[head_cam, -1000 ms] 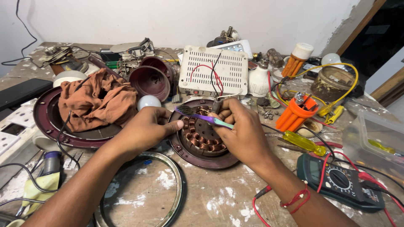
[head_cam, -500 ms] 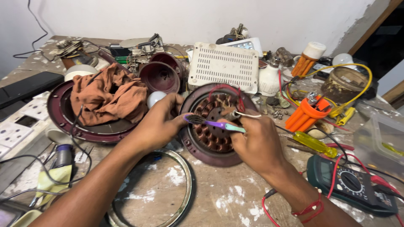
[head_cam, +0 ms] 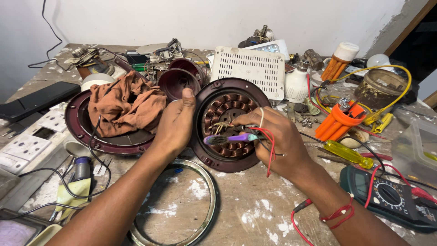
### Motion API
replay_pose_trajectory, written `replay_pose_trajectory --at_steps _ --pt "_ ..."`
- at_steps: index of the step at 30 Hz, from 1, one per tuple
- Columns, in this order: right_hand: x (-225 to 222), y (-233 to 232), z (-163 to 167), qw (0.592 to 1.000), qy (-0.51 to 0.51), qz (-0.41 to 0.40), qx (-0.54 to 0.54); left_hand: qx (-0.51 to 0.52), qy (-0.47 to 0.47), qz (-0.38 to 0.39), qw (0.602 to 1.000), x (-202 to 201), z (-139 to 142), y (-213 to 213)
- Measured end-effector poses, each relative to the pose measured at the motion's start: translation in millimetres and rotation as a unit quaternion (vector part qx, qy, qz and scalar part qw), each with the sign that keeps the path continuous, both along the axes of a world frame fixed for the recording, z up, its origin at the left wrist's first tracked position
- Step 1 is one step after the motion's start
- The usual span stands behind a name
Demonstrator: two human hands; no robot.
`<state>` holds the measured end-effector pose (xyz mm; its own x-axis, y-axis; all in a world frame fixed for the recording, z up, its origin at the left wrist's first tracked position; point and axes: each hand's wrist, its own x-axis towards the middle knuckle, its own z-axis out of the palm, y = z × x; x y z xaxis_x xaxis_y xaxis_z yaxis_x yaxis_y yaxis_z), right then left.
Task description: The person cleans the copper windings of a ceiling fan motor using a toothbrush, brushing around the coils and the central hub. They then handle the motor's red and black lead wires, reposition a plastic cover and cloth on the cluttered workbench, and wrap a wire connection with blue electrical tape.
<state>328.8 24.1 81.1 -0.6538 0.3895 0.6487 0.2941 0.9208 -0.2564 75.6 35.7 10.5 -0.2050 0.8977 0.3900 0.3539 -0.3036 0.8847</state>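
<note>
A round maroon fan motor housing [head_cam: 207, 157] with copper windings [head_cam: 227, 107] stands tilted up on the workbench. My left hand [head_cam: 175, 123] grips its left rim, thumb up on the edge. My right hand [head_cam: 277, 136] rests on the windings and holds a purple toothbrush [head_cam: 232, 138], bristles pointing left over the coils. Red and white wires [head_cam: 268, 136] loop over the fingers of that hand.
Left: a second maroon cover [head_cam: 77, 127] holding an orange-brown rag [head_cam: 125, 102]. A metal ring [head_cam: 200, 214] lies in front. Right: a multimeter [head_cam: 387, 198], a yellow screwdriver [head_cam: 348, 154], an orange holder [head_cam: 339, 120]. Behind: a white vented panel [head_cam: 248, 68], bulbs, cups, wires.
The motor housing has been tipped up from flat to tilted toward me. My left hand moved from on top of it to its left rim. The toothbrush stays in my right hand.
</note>
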Motion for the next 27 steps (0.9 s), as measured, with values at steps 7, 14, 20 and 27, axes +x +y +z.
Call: replay_pose_trajectory --at_steps 7,14,20,27 --pt "-11.5 2.1 -8.0 0.998 0.007 -0.022 0.05 -0.016 0.028 0.058 0.998 -9.2 -4.0 6.3" --pt "-3.3 -24.3 2.9 0.916 -0.015 -0.244 -0.318 -0.005 0.023 0.054 0.998 -10.1 -5.8 5.9" --pt "16.8 -65.2 7.5 0.876 0.027 -0.086 -0.475 0.003 0.026 0.067 0.997 -5.1 -1.0 0.9" --pt "-6.5 -93.8 1.2 0.905 -0.018 -0.169 -0.39 0.007 0.02 0.073 0.997 -6.9 7.3 -5.9"
